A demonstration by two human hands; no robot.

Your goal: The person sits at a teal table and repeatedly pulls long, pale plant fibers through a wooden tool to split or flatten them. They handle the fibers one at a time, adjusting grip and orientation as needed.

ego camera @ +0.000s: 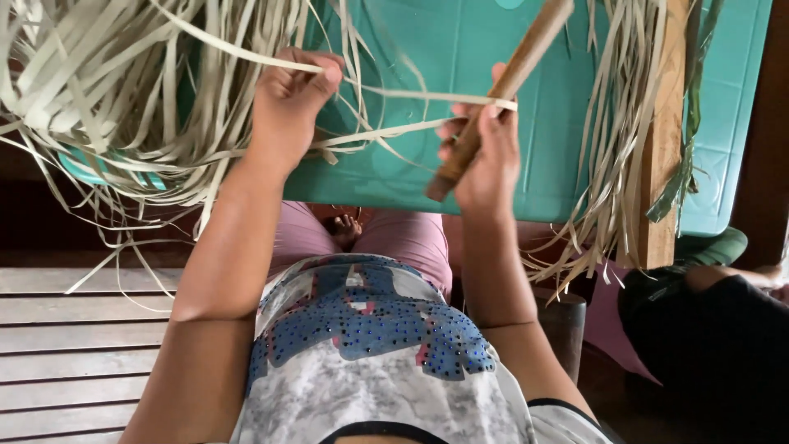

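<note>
Both hands pinch one pale strip (411, 92) (axis left-right); right hand (485, 152) grips diagonal stick (501, 90); left hand (288, 103).

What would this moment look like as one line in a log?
left hand: pinches pale leaf strip | right hand: grips wooden stick, strip held against it | strip: taut between hands | surface: teal table, loose strips piled left

A person seen from above wears a sleeveless top in mottled grey and white, with a blue patterned panel across the chest, dotted with small dark blue beads and touches of pink. Its armholes have dark trim. Dusty pink trousers cover the lap. Both arms are bare.
</note>
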